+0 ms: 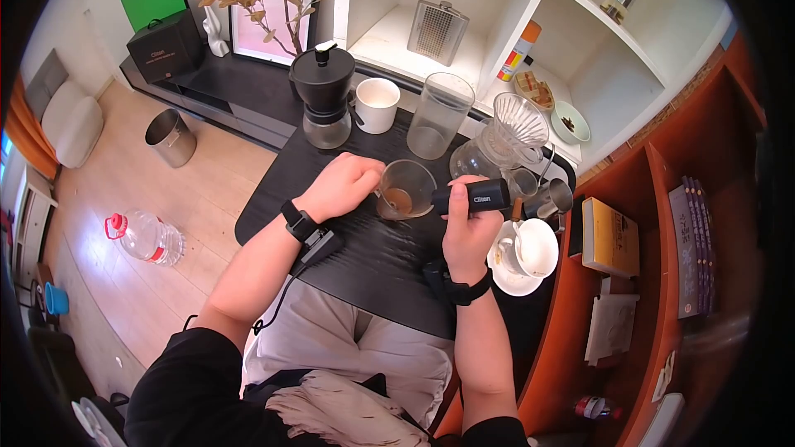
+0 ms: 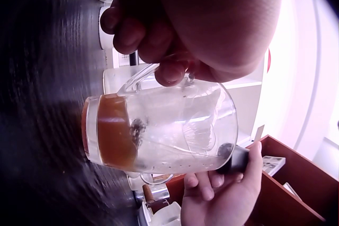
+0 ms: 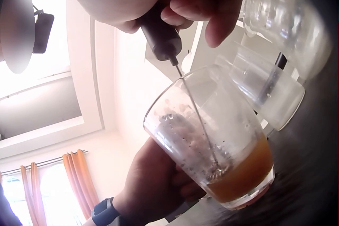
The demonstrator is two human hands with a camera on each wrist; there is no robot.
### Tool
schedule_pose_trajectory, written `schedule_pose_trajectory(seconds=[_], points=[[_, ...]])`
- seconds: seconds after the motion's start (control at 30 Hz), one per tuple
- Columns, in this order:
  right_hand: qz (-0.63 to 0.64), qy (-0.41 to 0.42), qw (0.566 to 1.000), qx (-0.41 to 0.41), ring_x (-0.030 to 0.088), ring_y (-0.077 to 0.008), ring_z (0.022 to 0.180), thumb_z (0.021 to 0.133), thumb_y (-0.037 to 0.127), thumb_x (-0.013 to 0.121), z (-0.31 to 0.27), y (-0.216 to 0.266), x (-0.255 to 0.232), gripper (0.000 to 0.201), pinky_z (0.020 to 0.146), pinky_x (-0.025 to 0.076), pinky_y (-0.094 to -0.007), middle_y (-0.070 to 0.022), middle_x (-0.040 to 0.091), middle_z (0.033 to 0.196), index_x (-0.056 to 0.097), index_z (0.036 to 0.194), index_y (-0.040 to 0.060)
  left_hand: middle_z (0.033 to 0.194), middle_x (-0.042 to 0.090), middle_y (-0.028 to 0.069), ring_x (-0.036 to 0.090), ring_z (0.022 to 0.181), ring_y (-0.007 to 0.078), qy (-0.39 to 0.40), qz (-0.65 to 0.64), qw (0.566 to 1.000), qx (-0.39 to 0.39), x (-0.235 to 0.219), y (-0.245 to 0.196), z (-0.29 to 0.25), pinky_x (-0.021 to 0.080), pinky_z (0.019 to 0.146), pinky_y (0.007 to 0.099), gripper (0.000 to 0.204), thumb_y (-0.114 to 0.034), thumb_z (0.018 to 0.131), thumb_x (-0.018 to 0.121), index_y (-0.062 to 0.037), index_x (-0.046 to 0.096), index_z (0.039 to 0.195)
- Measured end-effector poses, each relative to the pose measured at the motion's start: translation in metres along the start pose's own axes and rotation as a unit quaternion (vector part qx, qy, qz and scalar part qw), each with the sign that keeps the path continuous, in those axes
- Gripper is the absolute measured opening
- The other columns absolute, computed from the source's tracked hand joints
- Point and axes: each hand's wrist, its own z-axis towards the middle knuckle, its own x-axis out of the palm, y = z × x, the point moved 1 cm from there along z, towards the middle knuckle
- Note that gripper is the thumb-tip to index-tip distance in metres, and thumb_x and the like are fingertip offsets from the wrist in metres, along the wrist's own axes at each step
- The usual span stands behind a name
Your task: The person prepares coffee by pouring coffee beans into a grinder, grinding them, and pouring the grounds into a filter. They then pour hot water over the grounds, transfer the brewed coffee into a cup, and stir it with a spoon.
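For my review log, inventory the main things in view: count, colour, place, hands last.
glass mug: 1, clear, table
whisk: 1, black handle, tip in glass mug
coffee grinder: 1, black, table
mug: 1, white, beside grinder
cup: 1, white, on saucer
tall glass: 1, clear, table
carafe: 1, clear, table
flask: 1, silver, white shelf
bottle: 1, clear, floor
metal container: 1, silver, floor
bookcase: 1, reddish-brown, right side
left hand: 1, bare, at glass mug handle
right hand: 1, bare, gripping whisk

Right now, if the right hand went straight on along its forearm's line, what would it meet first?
Probably the glass carafe, just beyond the right hand in the head view, though depth is unclear.
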Motion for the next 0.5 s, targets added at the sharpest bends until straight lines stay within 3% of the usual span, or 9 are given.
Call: schedule_pose_trajectory(seconds=[0.27,0.33,0.37,0.5], points=[[0.008,0.005,1.0,0.001,0.061,-0.0066,0.075,0.107,0.028,0.065,0.001,-0.002,0.003,0.026,0.058,0.054,-0.0225,-0.0026,0.067,0.099,0.068,0.107,0.0022,0.064,0.052,0.0154,0.052,0.06,0.0284,0.003,0.001,1.0,0.006,-0.001,0.002,-0.002,0.044,0.063,0.0411,0.028,-0.015,0.095,0.045,0.0034,0.053,0.076],[0.063,-0.067,0.996,0.01,0.056,-0.0045,0.071,0.103,0.019,0.072,0.004,0.006,0.007,0.018,0.063,0.045,-0.0217,0.0023,0.066,0.085,0.07,0.1,0.0013,0.065,0.053,0.0137,0.053,0.061,0.0255,-0.012,-0.013,0.999,0.027,0.002,0.009,-0.001,0.045,0.063,0.0396,0.028,-0.015,0.095,0.045,0.0039,0.056,0.078],[0.057,-0.075,0.995,0.017,0.055,-0.0045,0.071,0.103,0.017,0.071,0.005,0.003,0.005,0.016,0.063,0.045,-0.0224,0.0026,0.066,0.088,0.07,0.101,0.0014,0.078,0.068,0.0217,0.07,0.076,0.0377,0.002,-0.006,1.0,-0.012,0.0,0.007,-0.001,0.054,0.074,0.044,0.03,-0.017,0.095,0.047,0.0039,0.068,0.089],[0.089,-0.079,0.991,0.06,0.046,0.0007,0.064,0.102,0.021,0.074,0.014,0.013,-0.007,0.019,0.056,0.037,-0.0195,0.0047,0.064,0.082,0.072,0.104,0.0023,0.072,0.063,0.0197,0.065,0.068,0.0347,0.011,-0.012,1.0,-0.019,0.0,0.008,0.002,0.051,0.07,0.0429,0.029,-0.017,0.095,0.047,0.0042,0.065,0.086]])
